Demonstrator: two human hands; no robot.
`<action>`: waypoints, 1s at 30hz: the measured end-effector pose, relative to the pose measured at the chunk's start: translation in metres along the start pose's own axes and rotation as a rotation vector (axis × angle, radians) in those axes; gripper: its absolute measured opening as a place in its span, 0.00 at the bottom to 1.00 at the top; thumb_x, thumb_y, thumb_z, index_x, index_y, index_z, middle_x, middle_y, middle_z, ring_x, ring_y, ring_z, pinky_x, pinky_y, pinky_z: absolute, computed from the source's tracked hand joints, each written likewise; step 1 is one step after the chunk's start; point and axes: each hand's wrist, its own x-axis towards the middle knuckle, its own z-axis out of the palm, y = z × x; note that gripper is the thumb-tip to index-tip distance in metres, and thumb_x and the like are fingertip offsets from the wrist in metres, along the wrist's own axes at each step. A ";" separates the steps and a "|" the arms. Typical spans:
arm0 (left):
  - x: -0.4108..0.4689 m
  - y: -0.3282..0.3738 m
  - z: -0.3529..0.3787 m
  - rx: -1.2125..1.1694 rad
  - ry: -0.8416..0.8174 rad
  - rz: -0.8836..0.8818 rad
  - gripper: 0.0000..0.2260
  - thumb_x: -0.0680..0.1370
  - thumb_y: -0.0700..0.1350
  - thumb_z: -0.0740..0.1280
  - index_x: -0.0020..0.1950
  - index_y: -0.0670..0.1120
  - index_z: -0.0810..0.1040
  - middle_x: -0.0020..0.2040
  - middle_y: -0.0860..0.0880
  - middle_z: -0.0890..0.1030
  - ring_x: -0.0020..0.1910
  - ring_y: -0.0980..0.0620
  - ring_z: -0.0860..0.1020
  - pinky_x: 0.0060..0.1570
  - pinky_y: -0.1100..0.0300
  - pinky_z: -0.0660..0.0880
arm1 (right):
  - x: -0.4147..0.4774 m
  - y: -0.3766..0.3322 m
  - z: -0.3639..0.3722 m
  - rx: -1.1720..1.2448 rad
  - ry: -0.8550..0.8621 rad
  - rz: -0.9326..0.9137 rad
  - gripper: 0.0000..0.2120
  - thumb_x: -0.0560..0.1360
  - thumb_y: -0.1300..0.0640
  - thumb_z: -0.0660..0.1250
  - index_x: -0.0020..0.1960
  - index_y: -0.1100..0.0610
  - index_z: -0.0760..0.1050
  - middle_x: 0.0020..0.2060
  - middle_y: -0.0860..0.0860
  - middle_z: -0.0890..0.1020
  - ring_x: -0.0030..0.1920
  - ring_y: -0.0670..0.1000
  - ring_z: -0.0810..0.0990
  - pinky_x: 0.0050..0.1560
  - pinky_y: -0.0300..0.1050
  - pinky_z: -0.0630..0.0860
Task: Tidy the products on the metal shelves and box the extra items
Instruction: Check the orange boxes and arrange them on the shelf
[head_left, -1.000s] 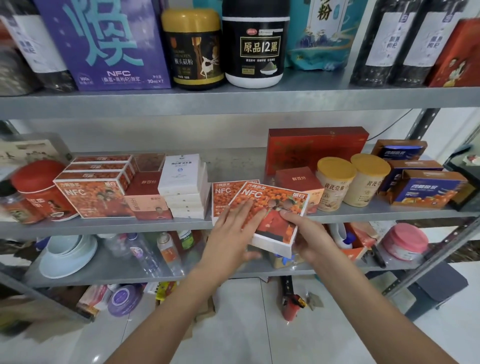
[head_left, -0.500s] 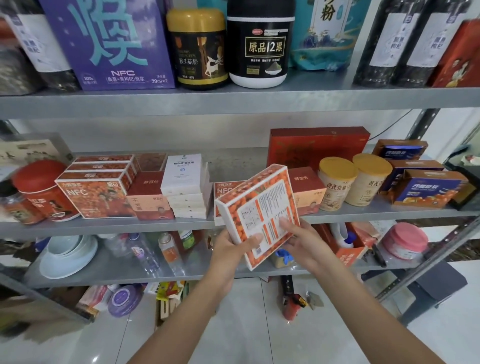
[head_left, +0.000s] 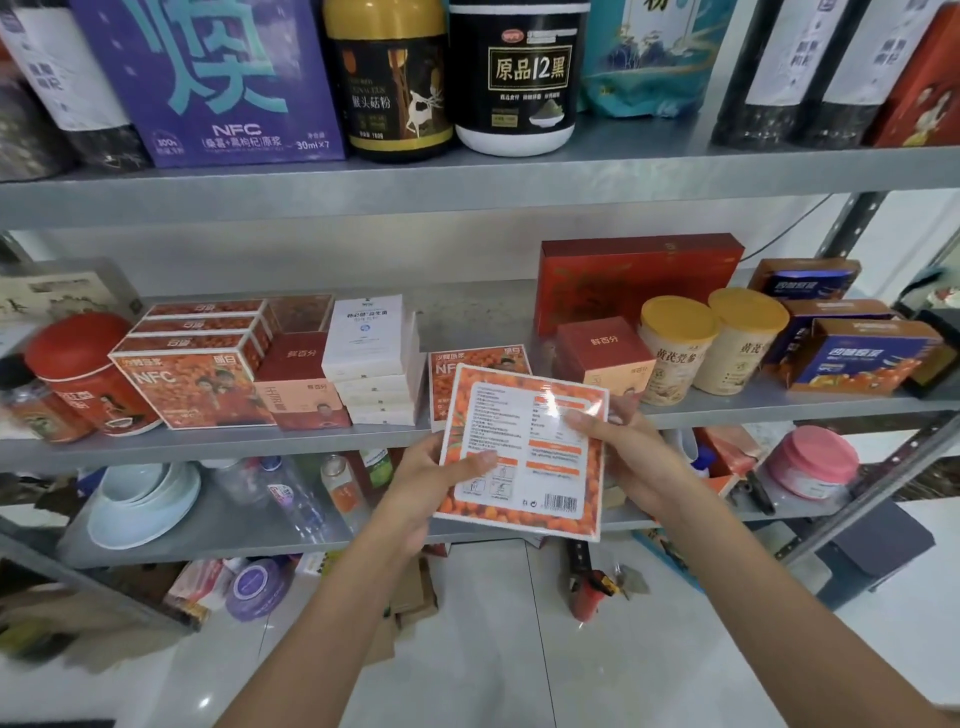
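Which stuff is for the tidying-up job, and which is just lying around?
For the job: orange box held by left hand and right hand; matching box on the middle shelf behind it; stack of orange boxes further left.

Just lying about: red tool on the floor; purple tub under the shelves.

Purple box (head_left: 218, 83): NFC; black jar (head_left: 514, 73): 原品12黑.

Matt metal, glossy wrap

The shelves (head_left: 467, 182) are dull grey metal; the orange box (head_left: 522, 452) has shiny film over printed card; the floor (head_left: 493, 649) tiles gleam.
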 end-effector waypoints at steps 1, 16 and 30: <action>0.002 -0.003 0.000 -0.033 0.028 0.000 0.24 0.63 0.44 0.78 0.58 0.45 0.80 0.51 0.48 0.86 0.48 0.47 0.85 0.42 0.55 0.82 | -0.001 0.005 0.000 0.031 -0.051 0.049 0.31 0.63 0.60 0.76 0.64 0.55 0.72 0.53 0.56 0.85 0.52 0.58 0.84 0.46 0.51 0.82; -0.008 0.013 0.033 0.306 -0.054 0.345 0.24 0.72 0.62 0.71 0.67 0.65 0.70 0.65 0.63 0.74 0.66 0.60 0.72 0.54 0.67 0.73 | -0.030 0.012 0.044 -0.550 0.322 -0.275 0.15 0.67 0.58 0.78 0.51 0.55 0.79 0.44 0.49 0.86 0.42 0.47 0.85 0.46 0.46 0.82; 0.011 0.030 0.004 -0.328 -0.159 0.054 0.15 0.76 0.48 0.65 0.60 0.45 0.76 0.51 0.43 0.85 0.48 0.47 0.85 0.38 0.56 0.81 | -0.012 0.011 0.008 -0.128 -0.053 0.069 0.33 0.67 0.46 0.75 0.67 0.56 0.72 0.61 0.52 0.81 0.59 0.54 0.81 0.54 0.51 0.80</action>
